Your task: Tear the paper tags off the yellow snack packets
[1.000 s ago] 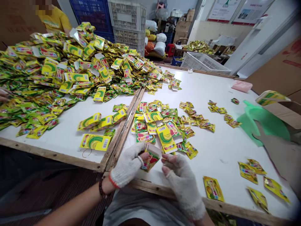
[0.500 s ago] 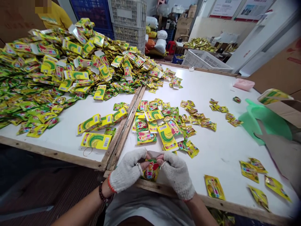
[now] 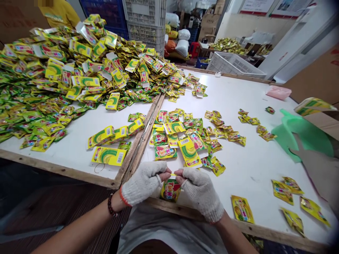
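A small yellow and green candy box [image 3: 170, 191], printed with fruit, stands upright between my hands near the table's front edge. My left hand [image 3: 145, 182], in a white fingerless-tipped knit glove, pinches the box's top left side. My right hand [image 3: 202, 194], gloved alike, has thumb and finger closed on its top right corner. Just beyond them lies a group of similar boxes, among them a yellow carton [image 3: 189, 152] and a green-edged box [image 3: 165, 152]. Candy sachets [image 3: 217, 166] lie to the right of these.
On the left table [image 3: 79, 151] rises a big heap of boxes and sachets [image 3: 87, 70]. A single sachet [image 3: 242, 209] lies right of my hands. Farther right are a green plastic scoop-like piece [image 3: 299, 135] and an open cardboard box [image 3: 324, 123]. A wooden strip [image 3: 143, 135] divides the tables.
My right hand has come in from the right to grip the box's top. The box has turned upright, and its raised pale flap has folded down under my fingertips.
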### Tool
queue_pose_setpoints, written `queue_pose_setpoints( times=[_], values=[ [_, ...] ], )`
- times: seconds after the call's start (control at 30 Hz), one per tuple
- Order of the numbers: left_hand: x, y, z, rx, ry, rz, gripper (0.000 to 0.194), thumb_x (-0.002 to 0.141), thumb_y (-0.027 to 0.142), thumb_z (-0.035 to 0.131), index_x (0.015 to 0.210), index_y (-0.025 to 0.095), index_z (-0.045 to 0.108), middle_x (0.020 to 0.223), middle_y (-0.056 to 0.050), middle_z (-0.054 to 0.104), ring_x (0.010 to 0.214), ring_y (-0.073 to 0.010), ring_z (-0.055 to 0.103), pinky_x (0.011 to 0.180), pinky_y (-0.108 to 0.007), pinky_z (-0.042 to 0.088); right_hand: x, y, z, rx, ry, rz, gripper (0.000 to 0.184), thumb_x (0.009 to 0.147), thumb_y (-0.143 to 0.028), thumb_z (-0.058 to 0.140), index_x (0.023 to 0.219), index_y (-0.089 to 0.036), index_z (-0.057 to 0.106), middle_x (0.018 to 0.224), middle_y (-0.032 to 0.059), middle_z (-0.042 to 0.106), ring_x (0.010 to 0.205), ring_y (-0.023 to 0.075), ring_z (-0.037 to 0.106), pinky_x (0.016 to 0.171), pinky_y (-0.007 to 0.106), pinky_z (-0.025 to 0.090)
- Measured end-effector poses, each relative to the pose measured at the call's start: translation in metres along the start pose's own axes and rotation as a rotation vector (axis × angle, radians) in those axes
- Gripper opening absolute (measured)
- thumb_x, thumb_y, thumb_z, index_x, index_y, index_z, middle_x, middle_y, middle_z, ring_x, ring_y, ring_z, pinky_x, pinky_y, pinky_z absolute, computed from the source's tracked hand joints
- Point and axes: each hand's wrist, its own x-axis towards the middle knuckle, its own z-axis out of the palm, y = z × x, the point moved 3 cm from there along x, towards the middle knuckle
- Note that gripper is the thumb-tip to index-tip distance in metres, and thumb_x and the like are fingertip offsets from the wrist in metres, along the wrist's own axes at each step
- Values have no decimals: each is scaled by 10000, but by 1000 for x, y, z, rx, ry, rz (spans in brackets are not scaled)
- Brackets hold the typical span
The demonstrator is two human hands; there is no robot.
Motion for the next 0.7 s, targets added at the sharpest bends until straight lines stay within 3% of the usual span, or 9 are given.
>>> queue_pose_setpoints(
  times=[0.13, 0.27, 0.47, 0.6, 0.7],
  values=[
    [2, 0, -3, 59, -69, 34, 232, 889, 276, 477, 822, 141, 654, 706, 3, 594, 681, -116, 536, 627, -203, 398, 5, -7, -2, 28, -30, -15, 123, 787, -181, 588, 778, -193, 710, 737, 14, 704, 671, 154, 644, 642, 236, 523],
    [-8, 0, -1, 124, -136, 207, 221, 902, 246, 456, 852, 133, 640, 758, -30, 586, 704, -123, 524, 657, -223, 399, 0, -9, -5, 87, -70, -116, 147, 800, -162, 575, 779, -199, 716, 805, 31, 714, 735, 157, 661, 688, 245, 534],
    [-16, 8, -5, 271, -176, 404, 279, 910, 215, 430, 699, 123, 588, 726, -33, 522, 683, -118, 494, 629, -227, 387, -20, 0, 2, 90, -114, -269, 286, 804, -110, 547, 1026, -222, 688, 1064, 83, 682, 951, 177, 653, 821, 276, 538],
    [16, 20, -9, 355, -197, 429, 308, 927, 216, 377, 713, 128, 580, 766, -40, 551, 733, -127, 534, 686, -234, 444, -30, -4, 5, 3, -44, -328, 405, 779, -49, 471, 1072, -252, 663, 1025, 64, 681, 900, 166, 658, 755, 236, 552],
    [55, 25, 3, 595, -96, 549, 163, 847, 139, 467, 942, 127, 599, 944, -95, 576, 913, -197, 547, 787, -314, 464, -48, -6, -31, -26, 79, -242, 398, 783, -58, 481, 1078, -264, 652, 1018, 57, 668, 888, 172, 651, 743, 239, 552]
  ],
)
